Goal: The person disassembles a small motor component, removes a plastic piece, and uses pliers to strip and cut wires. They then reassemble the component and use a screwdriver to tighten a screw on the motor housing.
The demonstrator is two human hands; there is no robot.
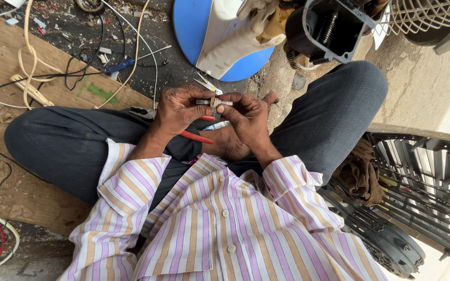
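Note:
I sit cross-legged on the ground, and both hands meet above my lap. My left hand (177, 110) and my right hand (246, 115) pinch the two ends of a small silvery metal part (213, 102) held between the fingertips. Red-handled pliers (195, 136) lie across my lap under the left hand, jaws pointing left. A small blue and white piece (215, 125) shows just below the hands.
A white appliance on a blue round base (189, 26) stands in front of me, with a black open housing (334, 31) beside it. Cream and black wires (32, 78) trail over cardboard at the left. A black fan grille (423, 182) and a brown rag (360, 177) lie at the right.

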